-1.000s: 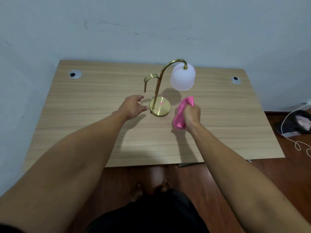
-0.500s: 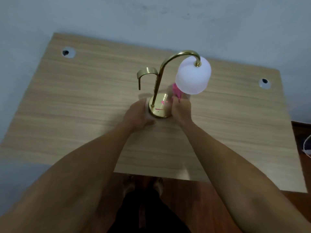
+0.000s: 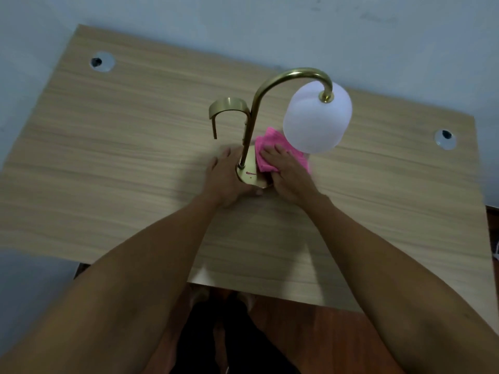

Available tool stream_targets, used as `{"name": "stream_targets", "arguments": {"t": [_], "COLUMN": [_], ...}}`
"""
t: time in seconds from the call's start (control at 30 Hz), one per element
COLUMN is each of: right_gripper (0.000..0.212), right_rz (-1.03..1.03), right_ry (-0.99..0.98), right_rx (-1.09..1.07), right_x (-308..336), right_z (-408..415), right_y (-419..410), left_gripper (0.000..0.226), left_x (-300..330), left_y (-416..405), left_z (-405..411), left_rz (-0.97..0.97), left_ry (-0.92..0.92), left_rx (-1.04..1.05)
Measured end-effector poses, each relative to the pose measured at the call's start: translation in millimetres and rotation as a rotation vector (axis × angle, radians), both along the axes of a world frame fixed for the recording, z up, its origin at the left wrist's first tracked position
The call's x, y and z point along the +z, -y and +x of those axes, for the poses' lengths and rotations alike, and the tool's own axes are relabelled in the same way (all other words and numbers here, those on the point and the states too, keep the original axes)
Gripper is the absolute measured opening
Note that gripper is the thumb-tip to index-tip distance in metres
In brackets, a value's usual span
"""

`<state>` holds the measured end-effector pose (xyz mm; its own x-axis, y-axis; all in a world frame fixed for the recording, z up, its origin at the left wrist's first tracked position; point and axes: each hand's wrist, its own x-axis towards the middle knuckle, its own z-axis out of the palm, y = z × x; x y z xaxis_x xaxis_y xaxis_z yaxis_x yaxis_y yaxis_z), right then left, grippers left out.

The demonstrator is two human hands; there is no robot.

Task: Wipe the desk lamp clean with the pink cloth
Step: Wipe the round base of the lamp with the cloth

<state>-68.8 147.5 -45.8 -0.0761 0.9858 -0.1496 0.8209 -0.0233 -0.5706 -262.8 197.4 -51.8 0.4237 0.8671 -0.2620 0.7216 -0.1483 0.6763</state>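
A brass desk lamp (image 3: 253,109) with a curved neck and a white frosted shade (image 3: 317,117) stands near the middle of a wooden desk (image 3: 121,157). My left hand (image 3: 226,179) rests against the left side of its round brass base (image 3: 249,175), steadying it. My right hand (image 3: 289,171) presses the pink cloth (image 3: 270,147) flat onto the right side of the base, under the shade. Part of the cloth is hidden behind the shade.
Two round cable grommets sit in the desk, one at the back left (image 3: 102,61) and one at the right (image 3: 445,139). A pale wall runs behind the desk. Below the front edge are a reddish wooden floor (image 3: 310,341) and my bare feet.
My left hand has moved onto the lamp base. My right hand has carried the cloth from beside the lamp onto the base and spread it flat. My head has come closer, over the desk.
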Motion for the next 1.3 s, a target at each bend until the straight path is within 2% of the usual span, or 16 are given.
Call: {"name": "stream_targets", "arguments": {"t": [0.2,0.37,0.53,0.7,0.87,1.0,1.13,1.3], "right_gripper": [0.060,0.058,0.058,0.053,0.055,0.054,0.053,0.054], "right_rz": [0.006,-0.011,-0.037,-0.032,-0.072,-0.090,-0.091,-0.120], "right_ry": [0.021,-0.015,-0.027,-0.050,-0.027,-0.038,-0.022,0.000], "right_rx": [0.202,0.072,0.180,0.046,0.150,0.117,0.199,0.154], "right_x": [-5,2,3,9,11,20,19,24], "right_z": [1,3,-7,-5,-16,-4,-22,0], "right_y": [21,10,22,22,23,15,17,12], "left_gripper": [0.124,0.122,0.116,0.118,0.110,0.120,0.104,0.122], "left_x": [1,-1,-6,-9,-9,-12,-9,-10], "left_y": [0,-3,-4,-3,-5,-4,-4,-4], "left_z": [-2,-1,-1,-2,-2,-4,-1,-2], "left_rz": [0.018,0.010,0.019,0.010,0.040,0.004,0.062,0.004], "left_ry": [-0.001,0.015,0.008,0.044,0.021,0.041,0.022,0.039], "left_rx": [-0.038,-0.039,-0.055,-0.042,-0.062,-0.037,-0.055,-0.024]}}
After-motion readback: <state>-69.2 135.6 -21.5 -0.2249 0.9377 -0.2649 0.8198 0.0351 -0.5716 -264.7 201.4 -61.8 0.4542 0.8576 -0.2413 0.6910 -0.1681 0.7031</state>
